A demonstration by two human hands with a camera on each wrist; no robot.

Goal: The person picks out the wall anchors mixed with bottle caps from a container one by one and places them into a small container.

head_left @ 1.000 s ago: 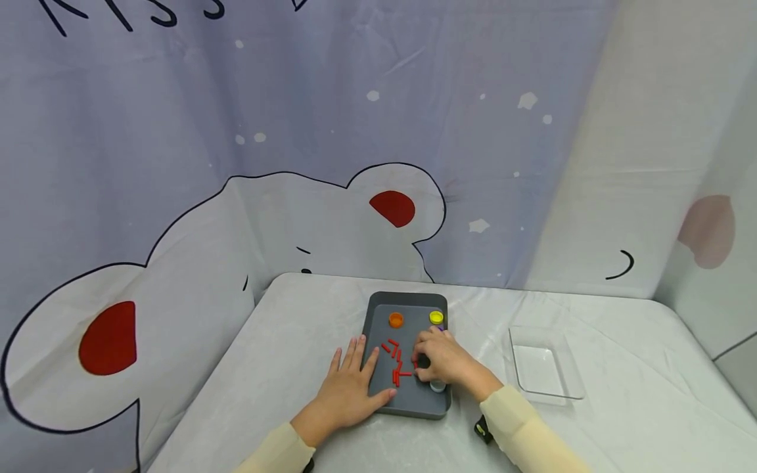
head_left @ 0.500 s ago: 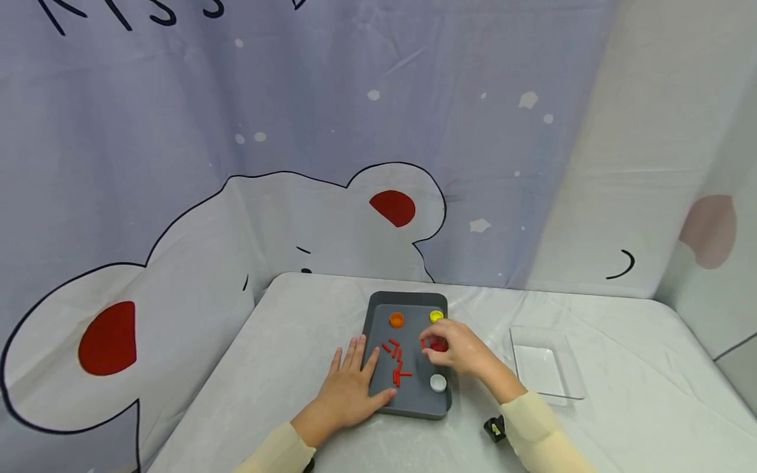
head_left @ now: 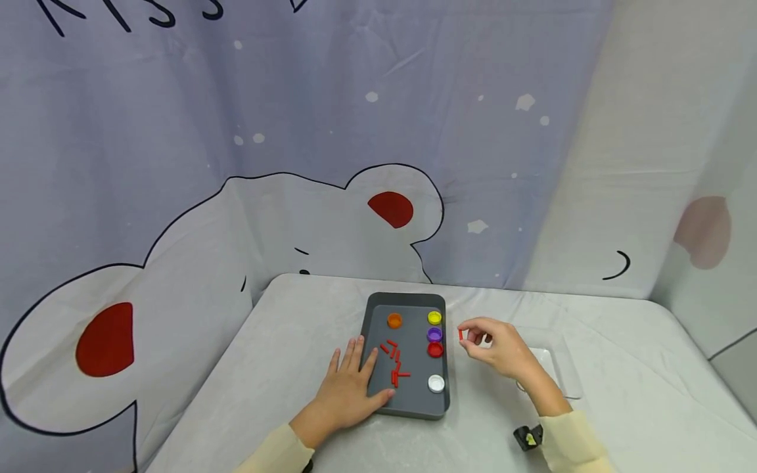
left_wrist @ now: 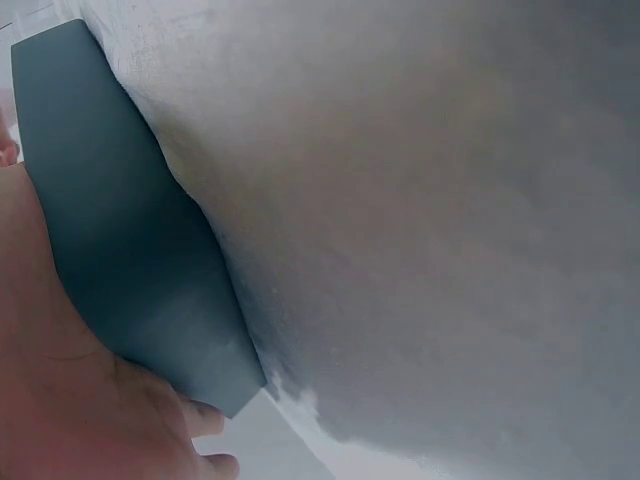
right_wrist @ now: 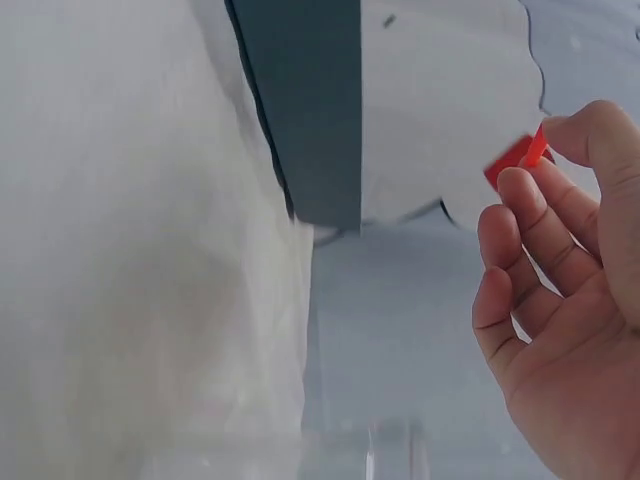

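Observation:
My right hand [head_left: 497, 347] pinches a small red stick [right_wrist: 538, 147] between thumb and index finger, above the table to the right of the grey tray [head_left: 408, 410]. The other fingers are curled loosely in the right wrist view. My left hand [head_left: 347, 391] lies with fingers spread over the tray's left rim, the thumb reaching onto the tray floor. Several red sticks [head_left: 395, 378] lie scattered beside it. Along the tray's right side sit a yellow cap [head_left: 434, 318], a purple cap [head_left: 434, 335], a red cap [head_left: 435, 349] and a white cap [head_left: 435, 383]. An orange cap [head_left: 394, 320] is at the upper left.
A clear plastic box [head_left: 570, 374] stands on the white-covered table right of the tray, partly hidden by my right hand and forearm. Behind the table hangs a printed curtain [head_left: 331, 98].
My right hand has lifted from the tray and moved right, past its rim, with the red stick. The purple, red and white caps are now uncovered. My left hand stays put.

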